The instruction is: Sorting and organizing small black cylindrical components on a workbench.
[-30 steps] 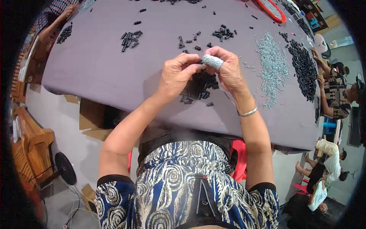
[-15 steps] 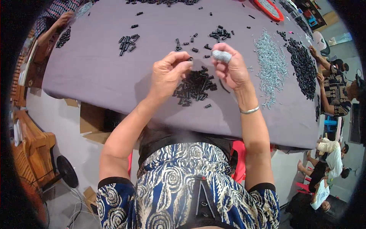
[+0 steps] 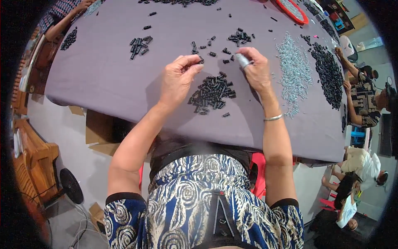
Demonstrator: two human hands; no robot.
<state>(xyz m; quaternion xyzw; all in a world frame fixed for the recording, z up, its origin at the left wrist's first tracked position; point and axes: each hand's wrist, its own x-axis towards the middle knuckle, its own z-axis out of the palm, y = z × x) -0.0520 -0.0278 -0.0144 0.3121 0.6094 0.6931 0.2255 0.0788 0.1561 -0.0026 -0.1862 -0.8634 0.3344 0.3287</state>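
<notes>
My left hand (image 3: 177,76) is closed, pinching a small black cylindrical piece (image 3: 201,60) between thumb and fingertips above the table. To its right, my right hand (image 3: 256,68) hovers palm down, a grey wrapping (image 3: 243,60) around one digit. Its thumb and forefinger look slightly apart, the other fingers tucked under and partly hidden. By those fingertips lies a loose black piece (image 3: 232,58). Between and below the hands sits a pile of black cylindrical pieces (image 3: 211,93), with one single piece (image 3: 226,115) at its near side.
Small silvery parts (image 3: 294,70) spread right of my right hand, beside a long black heap (image 3: 327,74). Smaller black clusters (image 3: 140,46) lie farther off on the grey cloth (image 3: 99,74). A red-rimmed tray (image 3: 292,12) stands at the far right. Other people's hands (image 3: 347,87) rest at the table's edges.
My right hand has turned from palm showing to palm down and its fingertips sit by the loose black pieces. My left hand has shifted slightly left, still pinching its piece.
</notes>
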